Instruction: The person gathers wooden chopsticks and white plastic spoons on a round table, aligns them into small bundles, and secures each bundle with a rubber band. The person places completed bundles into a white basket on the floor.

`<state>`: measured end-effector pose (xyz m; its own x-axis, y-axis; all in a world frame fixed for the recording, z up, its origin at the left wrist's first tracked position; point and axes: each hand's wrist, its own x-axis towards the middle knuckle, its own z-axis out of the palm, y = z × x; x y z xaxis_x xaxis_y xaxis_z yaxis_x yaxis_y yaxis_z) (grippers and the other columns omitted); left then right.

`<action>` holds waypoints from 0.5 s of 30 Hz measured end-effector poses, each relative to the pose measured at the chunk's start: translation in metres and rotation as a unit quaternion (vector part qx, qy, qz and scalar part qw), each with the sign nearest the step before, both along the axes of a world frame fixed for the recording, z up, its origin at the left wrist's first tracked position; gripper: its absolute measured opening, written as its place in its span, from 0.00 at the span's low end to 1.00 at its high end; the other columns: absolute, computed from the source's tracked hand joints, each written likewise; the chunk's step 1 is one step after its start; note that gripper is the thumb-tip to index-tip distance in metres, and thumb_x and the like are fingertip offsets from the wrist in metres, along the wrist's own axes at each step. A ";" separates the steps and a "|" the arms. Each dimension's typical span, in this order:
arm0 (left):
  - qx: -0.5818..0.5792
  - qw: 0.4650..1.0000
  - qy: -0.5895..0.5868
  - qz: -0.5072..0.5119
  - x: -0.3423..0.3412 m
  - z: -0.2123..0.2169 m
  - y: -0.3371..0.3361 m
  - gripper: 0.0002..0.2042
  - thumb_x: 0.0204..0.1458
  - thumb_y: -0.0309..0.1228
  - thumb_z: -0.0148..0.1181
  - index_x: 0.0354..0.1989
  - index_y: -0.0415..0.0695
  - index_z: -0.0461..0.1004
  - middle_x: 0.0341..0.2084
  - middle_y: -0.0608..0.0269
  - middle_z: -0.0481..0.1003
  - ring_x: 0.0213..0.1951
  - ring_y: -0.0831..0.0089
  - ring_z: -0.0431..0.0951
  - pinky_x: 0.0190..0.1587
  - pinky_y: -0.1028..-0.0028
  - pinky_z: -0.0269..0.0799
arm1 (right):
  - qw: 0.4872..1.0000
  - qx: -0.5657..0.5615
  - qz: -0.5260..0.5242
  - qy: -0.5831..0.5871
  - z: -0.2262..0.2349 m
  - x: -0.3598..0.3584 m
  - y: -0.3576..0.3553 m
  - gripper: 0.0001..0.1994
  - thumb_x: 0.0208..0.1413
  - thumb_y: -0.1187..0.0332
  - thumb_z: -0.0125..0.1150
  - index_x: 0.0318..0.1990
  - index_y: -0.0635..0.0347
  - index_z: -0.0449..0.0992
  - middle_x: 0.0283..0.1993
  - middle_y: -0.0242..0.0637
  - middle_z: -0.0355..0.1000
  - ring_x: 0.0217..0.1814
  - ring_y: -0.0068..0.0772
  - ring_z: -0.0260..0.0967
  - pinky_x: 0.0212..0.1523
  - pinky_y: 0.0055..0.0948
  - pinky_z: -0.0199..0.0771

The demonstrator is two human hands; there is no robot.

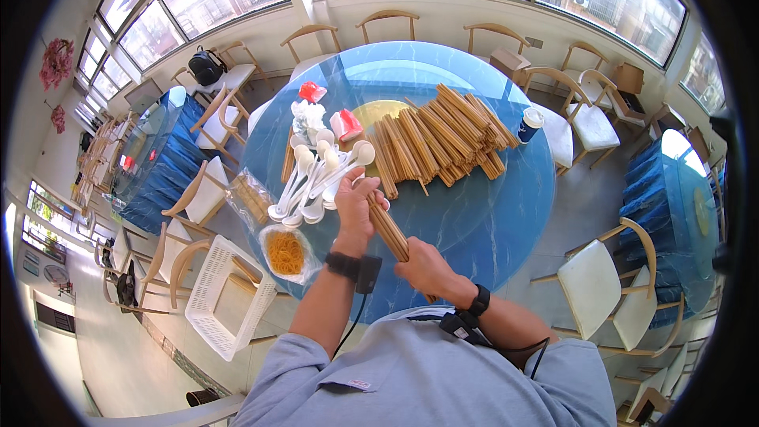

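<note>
A bundle of brown wooden chopsticks (388,229) slants between my hands, close to the near side of the round blue table (498,245). My left hand (356,209) is closed round its far end, and my right hand (431,270) grips it lower down, nearer my body. Beyond them lies a large heap of loose chopsticks (447,136). Several white spoons (316,178) are piled just left of my left hand, partly behind it. Orange-yellow rubber bands (285,252) fill an open clear bag near the table's left edge.
Red-and-white packets (345,124) sit behind the spoons. A clear-wrapped pack (251,198) lies at the left edge. At the right stands a dark blue cup with a white lid (530,124). A white plastic basket (225,300) rests on a chair; wooden chairs (589,289) surround the table.
</note>
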<state>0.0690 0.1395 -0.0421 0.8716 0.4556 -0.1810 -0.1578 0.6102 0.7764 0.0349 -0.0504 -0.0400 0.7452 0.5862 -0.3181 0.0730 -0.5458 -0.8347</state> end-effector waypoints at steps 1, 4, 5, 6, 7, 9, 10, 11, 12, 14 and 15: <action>-0.021 0.999 0.008 0.042 0.002 -0.001 -0.001 0.22 0.61 0.20 0.67 0.60 0.43 0.65 0.33 0.59 0.75 0.25 0.69 0.80 0.23 0.63 0.81 | 1.000 -0.005 0.009 -0.007 -0.002 0.000 -0.003 0.18 0.56 0.66 0.69 0.45 0.74 0.75 0.39 0.66 0.81 0.44 0.68 0.82 0.45 0.52 0.82; -0.182 0.979 0.005 0.087 -0.001 -0.007 -0.019 0.20 0.61 0.21 0.67 0.58 0.44 0.67 0.33 0.60 0.75 0.27 0.69 0.81 0.24 0.63 0.82 | 1.000 -0.008 0.018 0.002 -0.009 0.015 -0.008 0.18 0.56 0.67 0.69 0.45 0.75 0.75 0.40 0.67 0.81 0.45 0.70 0.82 0.45 0.53 0.82; -0.109 0.992 0.044 0.046 -0.007 -0.014 -0.034 0.19 0.62 0.24 0.68 0.57 0.44 0.67 0.33 0.61 0.74 0.25 0.68 0.80 0.24 0.63 0.81 | 1.000 -0.004 0.015 0.009 -0.011 0.020 -0.010 0.18 0.56 0.67 0.69 0.45 0.75 0.74 0.40 0.67 0.80 0.45 0.70 0.82 0.45 0.54 0.82; -0.034 0.999 0.037 0.020 -0.011 -0.020 -0.041 0.18 0.63 0.26 0.69 0.56 0.46 0.67 0.32 0.62 0.74 0.25 0.68 0.79 0.25 0.62 0.81 | 0.998 0.046 0.004 -0.051 -0.016 0.021 -0.003 0.14 0.56 0.70 0.68 0.39 0.75 0.72 0.27 0.52 0.78 0.25 0.45 0.81 0.27 0.44 0.80; 0.006 0.997 0.079 -0.022 -0.015 -0.029 -0.047 0.17 0.64 0.28 0.69 0.56 0.47 0.68 0.32 0.63 0.73 0.25 0.68 0.78 0.27 0.61 0.81 | 0.997 0.025 0.007 -0.068 -0.021 0.020 -0.003 0.14 0.56 0.70 0.68 0.39 0.75 0.72 0.28 0.53 0.78 0.27 0.46 0.82 0.28 0.44 0.81; 0.001 0.998 0.061 -0.011 -0.005 -0.046 -0.029 0.15 0.64 0.29 0.69 0.53 0.46 0.69 0.30 0.65 0.72 0.24 0.69 0.78 0.26 0.62 0.80 | 0.995 -0.017 0.014 -0.100 -0.033 0.015 -0.002 0.14 0.55 0.69 0.68 0.38 0.75 0.74 0.30 0.56 0.80 0.29 0.49 0.84 0.30 0.45 0.82; -0.006 0.999 0.041 0.011 0.001 -0.057 -0.017 0.13 0.64 0.29 0.69 0.51 0.46 0.70 0.29 0.65 0.72 0.23 0.70 0.77 0.25 0.63 0.79 | 0.997 -0.033 0.023 -0.073 -0.040 0.013 -0.004 0.14 0.55 0.69 0.68 0.39 0.76 0.75 0.31 0.57 0.80 0.32 0.52 0.84 0.33 0.46 0.83; -0.023 0.996 0.087 -0.006 0.006 -0.072 -0.006 0.12 0.64 0.29 0.69 0.49 0.46 0.70 0.29 0.65 0.72 0.23 0.70 0.77 0.25 0.63 0.79 | 0.997 -0.049 0.033 -0.048 -0.047 0.012 -0.006 0.15 0.55 0.68 0.68 0.39 0.76 0.76 0.33 0.59 0.81 0.34 0.54 0.85 0.35 0.48 0.84; -0.035 0.994 0.101 -0.002 0.007 -0.090 0.002 0.11 0.64 0.29 0.69 0.47 0.46 0.71 0.28 0.65 0.72 0.23 0.70 0.77 0.24 0.64 0.78 | 0.997 -0.065 0.045 -0.014 -0.054 0.011 -0.009 0.15 0.55 0.68 0.69 0.40 0.76 0.76 0.35 0.60 0.81 0.37 0.56 0.86 0.37 0.49 0.85; -0.062 0.988 0.138 0.004 0.002 -0.133 0.007 0.12 0.64 0.34 0.71 0.41 0.46 0.72 0.24 0.68 0.70 0.21 0.71 0.74 0.27 0.62 0.77 | 0.986 -0.127 0.096 -0.052 -0.067 0.008 -0.018 0.15 0.56 0.68 0.68 0.42 0.76 0.77 0.38 0.62 0.82 0.41 0.60 0.85 0.42 0.52 0.85; -0.109 0.979 0.172 0.024 -0.006 -0.156 0.004 0.13 0.65 0.37 0.70 0.41 0.46 0.71 0.22 0.69 0.69 0.21 0.72 0.72 0.28 0.61 0.77 | 0.978 -0.157 0.121 -0.072 -0.072 0.008 -0.023 0.15 0.56 0.68 0.67 0.43 0.75 0.77 0.40 0.63 0.82 0.44 0.61 0.85 0.45 0.53 0.86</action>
<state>0.0628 0.1433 -0.1981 0.7204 0.4124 -0.5577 0.0580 0.7654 0.6409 0.0428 -0.0735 -0.1124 0.6468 0.6412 -0.4131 0.3356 -0.7256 -0.6007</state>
